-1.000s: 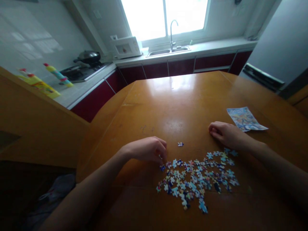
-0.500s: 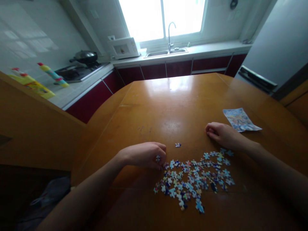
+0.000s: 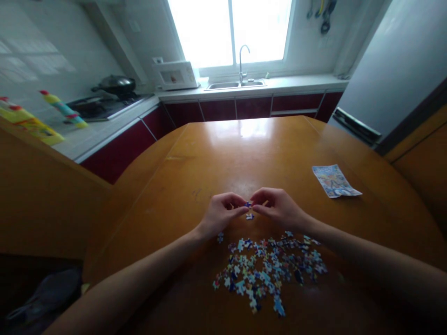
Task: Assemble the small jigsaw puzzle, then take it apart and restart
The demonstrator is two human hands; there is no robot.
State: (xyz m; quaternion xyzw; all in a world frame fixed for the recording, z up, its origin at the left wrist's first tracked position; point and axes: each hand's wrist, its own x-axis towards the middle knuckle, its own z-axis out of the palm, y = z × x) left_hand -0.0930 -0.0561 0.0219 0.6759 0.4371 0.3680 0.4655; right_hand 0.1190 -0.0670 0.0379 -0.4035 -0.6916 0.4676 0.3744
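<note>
Between the fingertips of both hands is a small dark blue and white puzzle piece (image 3: 248, 204). My left hand (image 3: 223, 211) pinches it from the left, thumb and forefinger closed on its edge. From the right, my right hand (image 3: 279, 208) grips it in the same kind of pinch. Just below the fingertips, a second puzzle piece (image 3: 250, 217) lies on the wooden table. A lone pale blue piece (image 3: 220, 237) rests beneath my left wrist. Closer to me spreads a heap of loose puzzle pieces (image 3: 267, 267), partly covered by my right forearm.
A creased picture sheet (image 3: 335, 181) lies on the table (image 3: 223, 153) to the right. Beyond the table are a sink (image 3: 237, 85), a white microwave (image 3: 176, 75) and a stove with a dark pan (image 3: 117, 86). A fridge (image 3: 380, 70) stands at the right.
Both hands have come together at the middle, the left from the heap's edge, the right from beside the sheet. A puzzle piece is now pinched between them. The camera view has shifted slightly.
</note>
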